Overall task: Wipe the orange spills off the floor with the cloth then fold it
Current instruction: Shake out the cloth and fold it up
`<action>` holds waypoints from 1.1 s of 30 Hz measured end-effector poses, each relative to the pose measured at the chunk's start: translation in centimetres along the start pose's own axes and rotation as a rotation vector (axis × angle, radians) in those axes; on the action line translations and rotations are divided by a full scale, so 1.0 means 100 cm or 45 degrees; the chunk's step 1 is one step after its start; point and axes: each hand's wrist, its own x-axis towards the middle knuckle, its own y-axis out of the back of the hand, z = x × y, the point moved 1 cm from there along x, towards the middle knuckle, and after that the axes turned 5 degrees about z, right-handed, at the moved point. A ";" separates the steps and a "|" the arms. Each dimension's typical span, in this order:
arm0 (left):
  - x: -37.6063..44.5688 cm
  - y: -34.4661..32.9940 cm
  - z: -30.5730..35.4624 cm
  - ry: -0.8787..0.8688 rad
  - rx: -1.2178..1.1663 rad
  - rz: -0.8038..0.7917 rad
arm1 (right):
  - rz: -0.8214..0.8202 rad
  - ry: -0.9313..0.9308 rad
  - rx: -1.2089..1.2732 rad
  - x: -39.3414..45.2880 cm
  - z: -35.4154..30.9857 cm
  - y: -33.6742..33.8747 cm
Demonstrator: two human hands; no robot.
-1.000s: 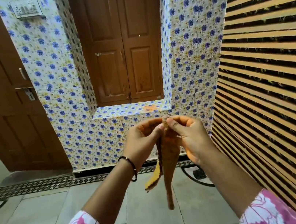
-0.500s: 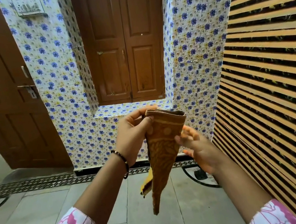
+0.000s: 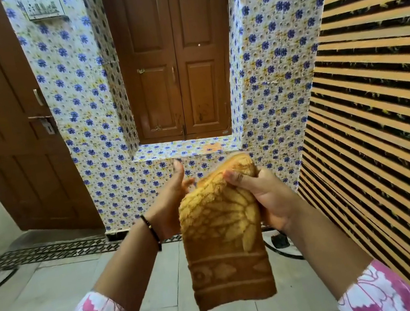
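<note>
At the centre of the frame, above the floor (image 3: 47,298), the orange cloth (image 3: 223,232) hangs folded. The right hand (image 3: 266,199) grips its top edge; the left hand (image 3: 171,203), fingers straight, rests against its side.

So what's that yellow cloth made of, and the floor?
The cloth looks like terry towelling: fuzzy loops, a woven flower pattern, and it hangs limp from the right hand. The floor looks like pale glazed tile, smooth with straight grout lines, though stone is possible.
</note>
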 end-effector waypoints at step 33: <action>-0.005 -0.004 -0.018 -0.685 1.156 0.376 | 0.308 0.320 -0.582 -0.003 0.027 0.048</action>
